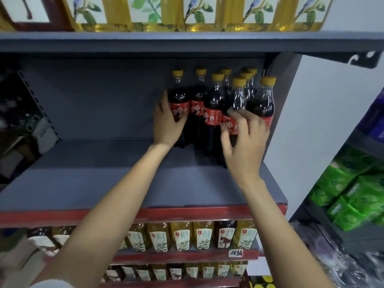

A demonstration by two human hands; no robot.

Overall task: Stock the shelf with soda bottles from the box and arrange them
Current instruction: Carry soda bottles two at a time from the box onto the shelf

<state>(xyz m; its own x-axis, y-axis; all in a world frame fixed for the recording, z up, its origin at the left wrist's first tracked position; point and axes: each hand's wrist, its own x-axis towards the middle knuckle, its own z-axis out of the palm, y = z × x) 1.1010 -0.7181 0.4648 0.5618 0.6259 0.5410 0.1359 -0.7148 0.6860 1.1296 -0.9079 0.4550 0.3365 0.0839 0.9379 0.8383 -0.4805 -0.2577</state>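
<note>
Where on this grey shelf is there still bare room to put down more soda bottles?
The grey shelf is bare left of the left hand, out to the perforated side panel, and along the front above the red edge strip. The right end is crowded with soda bottles.

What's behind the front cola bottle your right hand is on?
Behind that front cola bottle, touched by the right hand, two more yellow caps show; those bottles' bodies and labels are mostly covered.

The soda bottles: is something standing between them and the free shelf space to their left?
Only the left hand, gripping the leftmost soda bottle. Beyond it the grey shelf looks bare.
</note>
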